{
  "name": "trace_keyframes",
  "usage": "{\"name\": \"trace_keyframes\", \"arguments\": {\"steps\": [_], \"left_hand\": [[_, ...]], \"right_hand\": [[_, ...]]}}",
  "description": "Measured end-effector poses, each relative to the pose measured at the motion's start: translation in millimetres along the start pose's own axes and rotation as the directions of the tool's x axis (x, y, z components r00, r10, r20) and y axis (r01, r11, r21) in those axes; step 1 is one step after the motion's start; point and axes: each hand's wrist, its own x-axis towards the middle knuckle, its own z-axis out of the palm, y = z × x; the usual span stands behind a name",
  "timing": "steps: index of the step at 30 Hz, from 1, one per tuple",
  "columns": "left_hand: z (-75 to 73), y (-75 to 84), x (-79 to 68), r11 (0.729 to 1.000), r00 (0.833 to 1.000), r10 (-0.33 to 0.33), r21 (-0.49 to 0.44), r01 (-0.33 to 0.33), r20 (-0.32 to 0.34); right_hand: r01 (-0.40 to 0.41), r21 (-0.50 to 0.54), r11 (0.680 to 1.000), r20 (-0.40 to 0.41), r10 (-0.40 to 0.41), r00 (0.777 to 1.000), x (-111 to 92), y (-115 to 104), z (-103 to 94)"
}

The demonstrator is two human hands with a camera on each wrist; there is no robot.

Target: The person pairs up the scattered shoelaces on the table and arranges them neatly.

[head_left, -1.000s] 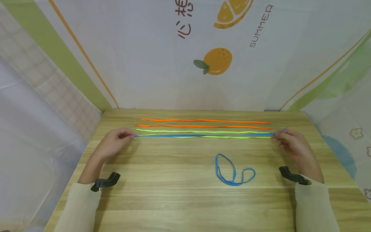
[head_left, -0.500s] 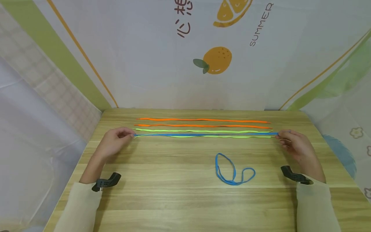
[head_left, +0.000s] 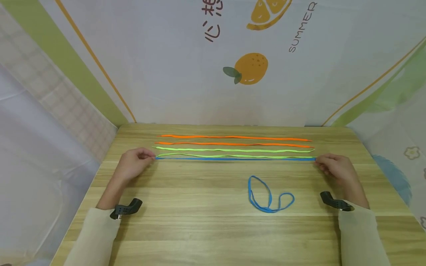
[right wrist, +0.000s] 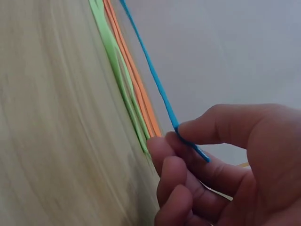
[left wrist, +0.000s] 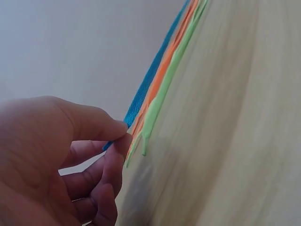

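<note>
A blue shoelace (head_left: 233, 159) is stretched straight from side to side. Its left end is pinched between thumb and index finger of my left hand (head_left: 133, 162); my right hand (head_left: 337, 168) pinches the other end. In the right wrist view a short tip of the blue shoelace (right wrist: 160, 89) sticks out past the fingers. Both wrist views show it held above the table. Just beyond it lie two lime-green shoelaces (head_left: 233, 150), roughly parallel. Two orange shoelaces (head_left: 233, 144) lie behind those, also straight.
A second blue shoelace (head_left: 266, 210) lies loosely looped on the wooden table (head_left: 199, 229), nearer the front and right of centre. A printed cloth (head_left: 173, 74) hangs along the table's back edge, with more cloth at both sides.
My right hand slid outward to the lace's end, then shifted slightly back. The taut blue shoelace moved from over the green laces to just in front of them.
</note>
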Motion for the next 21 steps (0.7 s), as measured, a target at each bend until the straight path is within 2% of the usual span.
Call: {"name": "trace_keyframes", "arguments": {"steps": [8, 16, 21], "left_hand": [[4.5, 0.5, -0.2, 1.0, 1.0, -0.014, 0.028, 0.014, 0.0], [7.8, -1.5, 2.3, 0.998, 1.0, -0.023, 0.065, 0.022, 0.011], [7.4, -2.0, 3.2, 0.996, 0.999, -0.027, 0.089, 0.024, 0.028]], "right_hand": [[0.037, -0.141, 0.989, -0.012, -0.039, 0.999, 3.7, 5.3, 2.9], [0.011, -0.185, 0.983, -0.005, -0.012, 1.0, 6.6, 5.3, 3.5], [0.034, -0.243, 0.969, 0.011, -0.032, 0.999, 7.7, 6.1, 4.3]]}}
